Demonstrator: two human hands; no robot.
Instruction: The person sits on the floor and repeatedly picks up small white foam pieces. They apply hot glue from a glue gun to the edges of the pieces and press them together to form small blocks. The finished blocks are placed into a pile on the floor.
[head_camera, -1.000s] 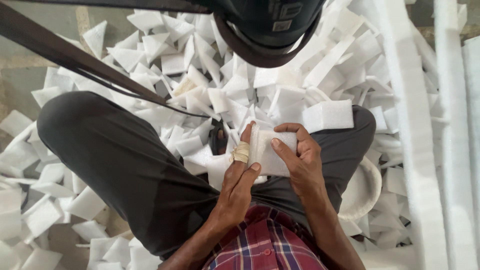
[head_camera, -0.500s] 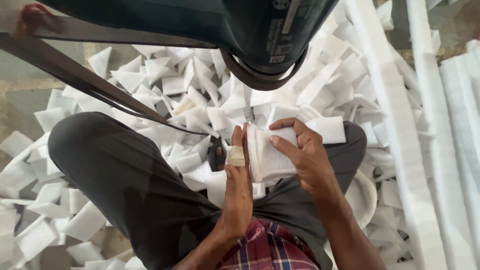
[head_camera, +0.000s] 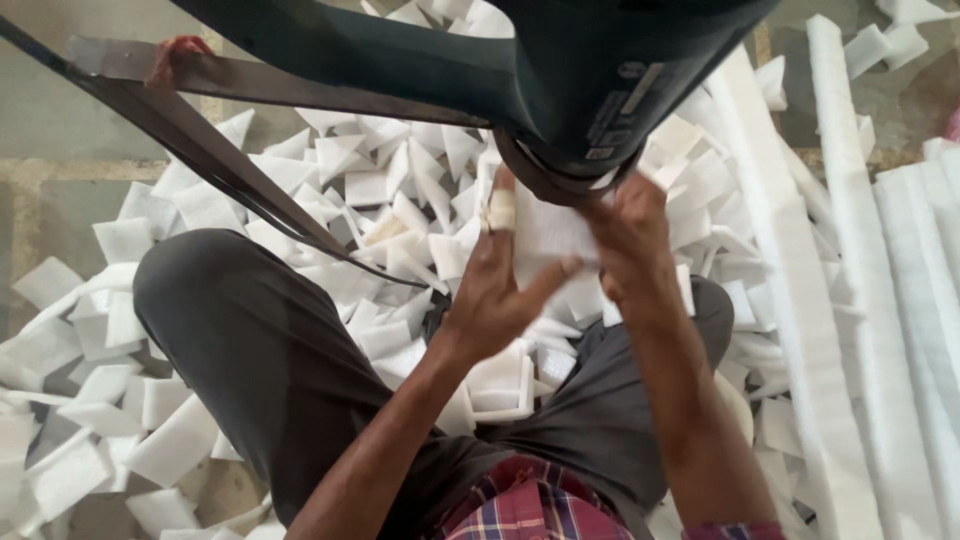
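Left hand (head_camera: 497, 290) and right hand (head_camera: 630, 250) grip a white foam piece (head_camera: 545, 235) over scattered offcuts (head_camera: 380, 185)

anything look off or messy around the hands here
Yes. Cut white foam offcuts lie scattered in a loose heap on the floor and over the lap. The left hand has a pale bandage strip wrapped round one finger. Both it and the right hand hold a flat white foam piece.

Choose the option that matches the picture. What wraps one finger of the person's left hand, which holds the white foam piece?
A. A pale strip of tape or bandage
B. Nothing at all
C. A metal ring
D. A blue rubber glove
A: a pale strip of tape or bandage circles a finger of the left hand, beside the white foam piece that both hands hold.
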